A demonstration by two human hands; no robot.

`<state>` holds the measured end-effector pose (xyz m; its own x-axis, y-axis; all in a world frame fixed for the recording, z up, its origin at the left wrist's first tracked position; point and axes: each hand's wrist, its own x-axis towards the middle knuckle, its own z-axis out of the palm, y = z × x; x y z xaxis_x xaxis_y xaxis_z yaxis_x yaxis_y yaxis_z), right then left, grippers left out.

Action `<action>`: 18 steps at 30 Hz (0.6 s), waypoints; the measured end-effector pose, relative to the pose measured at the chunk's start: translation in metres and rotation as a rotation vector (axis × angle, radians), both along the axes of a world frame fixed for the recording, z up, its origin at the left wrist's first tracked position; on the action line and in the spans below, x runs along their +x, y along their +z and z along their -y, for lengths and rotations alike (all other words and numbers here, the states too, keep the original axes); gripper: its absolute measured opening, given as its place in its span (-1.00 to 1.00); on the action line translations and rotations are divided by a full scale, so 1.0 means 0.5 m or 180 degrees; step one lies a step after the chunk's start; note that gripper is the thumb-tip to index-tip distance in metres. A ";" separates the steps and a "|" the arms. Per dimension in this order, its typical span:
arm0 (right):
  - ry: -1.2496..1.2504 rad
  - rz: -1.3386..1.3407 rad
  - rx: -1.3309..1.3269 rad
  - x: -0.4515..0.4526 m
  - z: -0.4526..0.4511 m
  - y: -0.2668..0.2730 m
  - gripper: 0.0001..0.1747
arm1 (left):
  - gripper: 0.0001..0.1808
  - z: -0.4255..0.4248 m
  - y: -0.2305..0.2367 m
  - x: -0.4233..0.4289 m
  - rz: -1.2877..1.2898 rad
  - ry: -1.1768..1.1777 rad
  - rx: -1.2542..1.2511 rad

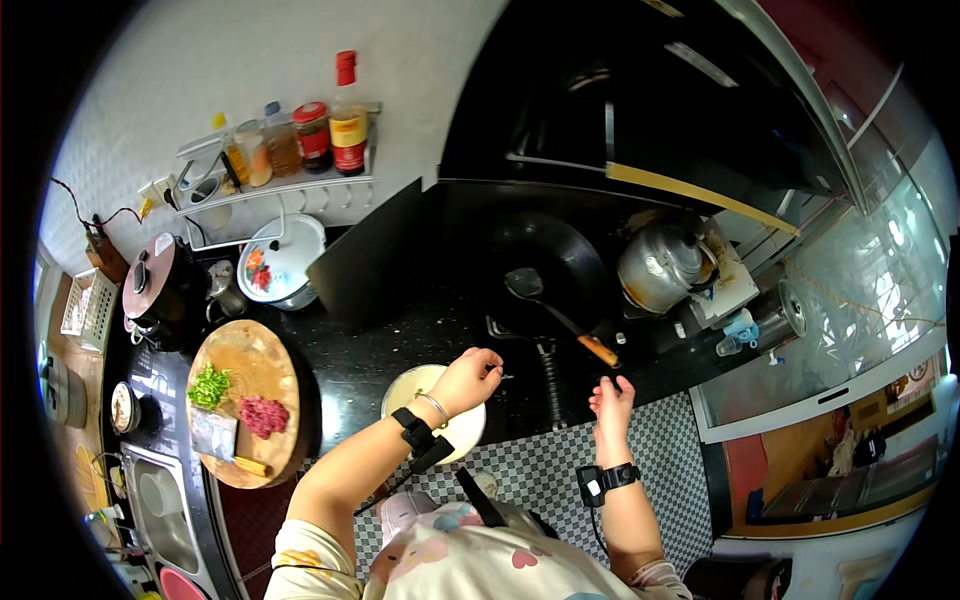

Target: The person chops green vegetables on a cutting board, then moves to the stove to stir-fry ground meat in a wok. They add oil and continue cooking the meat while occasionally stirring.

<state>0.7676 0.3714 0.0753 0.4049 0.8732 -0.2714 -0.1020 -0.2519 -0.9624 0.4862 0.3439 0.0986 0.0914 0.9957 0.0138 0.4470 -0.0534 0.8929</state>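
Note:
My left hand hangs over the right rim of a pale round bowl at the counter's front edge. Its fingers curl inward, and whether anything small is in them is hidden. My right hand is raised with its fingers apart and nothing seen in them. Just beyond those fingertips ends the wooden handle of a wok spatula. The spatula's metal blade rests inside a black wok on the stove. The wok's long handle points toward me, between my hands.
At left, a round wooden chopping board bears chopped greens, minced meat and a cleaver. A dark panel stands left of the wok. An aluminium kettle sits to its right, beneath the range hood.

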 end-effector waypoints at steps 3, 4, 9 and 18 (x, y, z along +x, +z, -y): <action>0.0838 -0.1412 -0.0263 0.081 -0.074 -0.029 -0.46 | -0.75 -0.019 -0.010 0.107 0.0096 0.0061 -0.0011; 0.0903 -0.1739 0.0054 0.085 -0.093 -0.042 -0.53 | -0.75 -0.017 -0.014 0.128 0.0023 0.0086 0.0015; 0.0622 -0.1739 0.0540 0.038 -0.233 -0.030 -0.71 | -0.75 0.014 -0.015 0.156 -0.0291 0.0306 -0.0166; 0.1969 0.2183 0.2390 -0.063 -0.294 0.108 -0.78 | -0.74 0.090 0.032 0.110 -0.0495 0.0994 -0.0440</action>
